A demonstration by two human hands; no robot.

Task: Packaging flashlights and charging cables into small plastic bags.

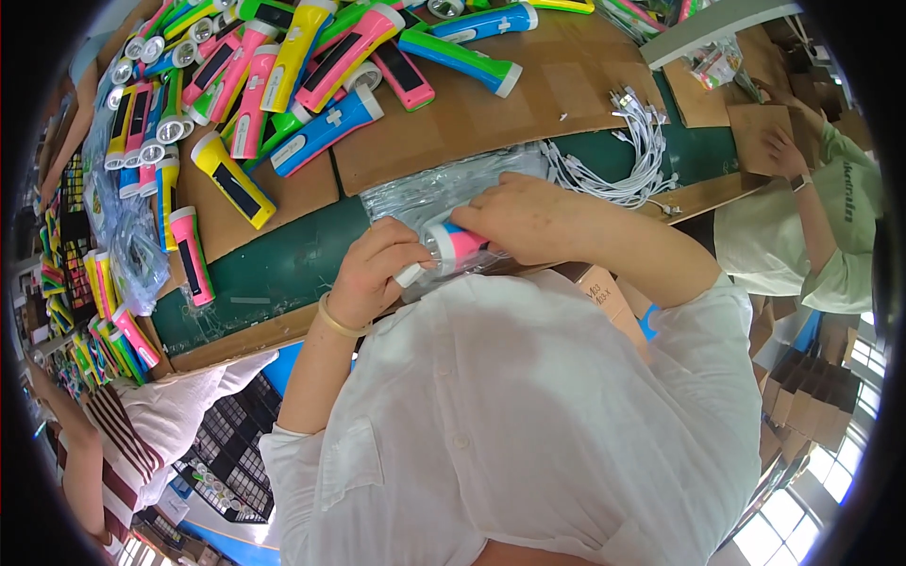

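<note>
Close to my body, a pink and blue flashlight [465,245] with a white head end lies in my right hand [528,219], whose fingers wrap round it from above. Clear film seems to surround its lens end. My left hand [385,259] is closed at that end, its fingers pinching a small white piece [409,275]; what kind of part it is cannot be made out. Just beyond both hands lies a stack of clear plastic bags [415,196]. A bundle of white charging cables [630,156] rests to the right of my right hand.
Many coloured flashlights [326,61] are heaped on cardboard [510,94] at the far left of the green table [283,255]. More clear bags [132,236] lie at the left. One co-worker [807,217] handles cardboard at the right; another person [160,415] is at lower left.
</note>
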